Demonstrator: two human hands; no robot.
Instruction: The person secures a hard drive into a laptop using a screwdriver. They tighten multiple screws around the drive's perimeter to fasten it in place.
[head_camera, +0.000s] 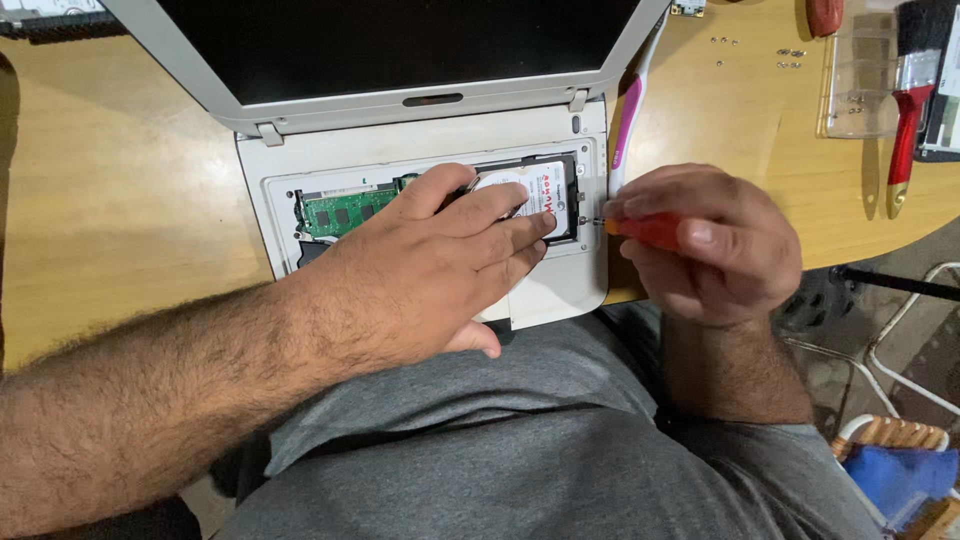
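A white laptop (560, 130) lies upside down on the wooden table with its bottom cover off. My left hand (420, 270) lies flat over the open bay, fingertips pressing on the hard drive (545, 190) in its black frame. A green memory board (340, 212) shows to the left of that hand. My right hand (715, 245) is closed around a red-orange screwdriver (650, 230), held sideways. Its short metal tip points left at the drive's right edge.
A pink and white strip (628, 120) lies beside the laptop's right side. Small loose screws (790, 58) sit on the table (120, 180) at the back right, near a clear plastic case (860, 75) and a red-handled brush (908, 120). The table edge curves away on the right.
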